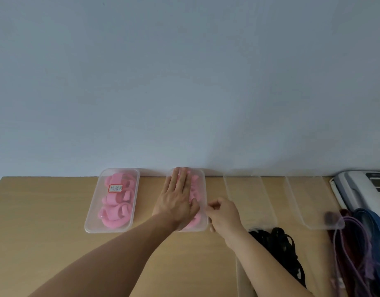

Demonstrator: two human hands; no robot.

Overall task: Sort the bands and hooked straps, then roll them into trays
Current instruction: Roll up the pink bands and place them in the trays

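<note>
- The fingers point(181, 179) of the left hand point(176, 202) are held straight and together, laid flat on top of the second tray point(203, 187) from the left and pressed down over its contents.
- The thumb and forefinger point(211, 205) of the right hand point(224, 213) are curled and brought together at the right rim of that same tray, which appears to be pinched there; the remaining fingers are folded in.
- Rolled pink bands point(194, 185) are seen in this tray, mostly covered by the left palm.
- Just to the left, a labelled tray point(92, 217) is filled with more pink rolls point(116, 213); a red-bordered label point(115, 188) is stuck at its far end.
- To the right, two clear trays point(249, 196) point(309, 200) are set along the far edge of the wooden table point(45, 221), with nothing seen in them.
- A heap of black straps point(277, 241) lies near the third tray, partly covered by the right forearm.
- Purple bands point(352, 254) and a blue band point(375, 221) are piled loose at the right edge, the fourth tray's near end resting over them.
- A white telephone point(360, 189) is placed at the far right.
</note>
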